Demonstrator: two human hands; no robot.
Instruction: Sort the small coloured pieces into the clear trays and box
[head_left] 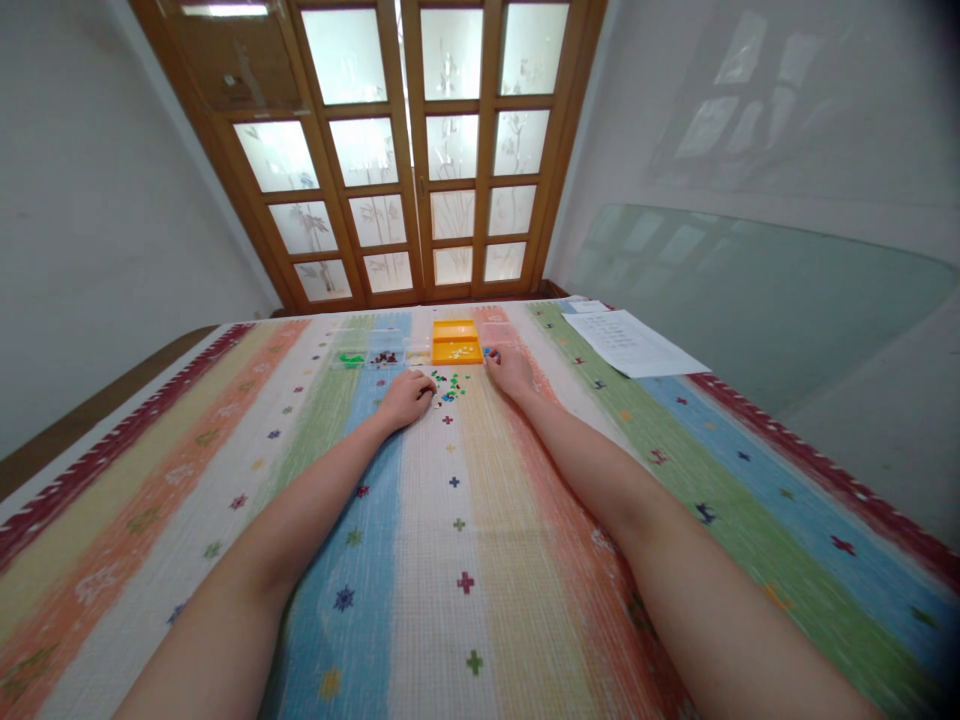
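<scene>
My left hand (409,398) rests on the tablecloth with its fingers curled, at the left edge of a scatter of small green, blue and dark pieces (454,384). Something dark shows at its fingertips, too small to name. Further right, my right hand (511,374) is at the near edge of a clear box (498,330), fingers drawn together beside small blue pieces (489,353). Whatever those fingers hold is hidden. Between the hands and slightly beyond them, an open yellow box (455,338) has several pale pieces in its near half.
Left of the yellow box stand clear containers with green pieces (351,360), dark reddish pieces (385,358) and pale yellow pieces (418,356). Paper sheets (630,343) lie at the far right. A striped cloth (427,560) covers the table; wooden glass doors (420,180) stand behind.
</scene>
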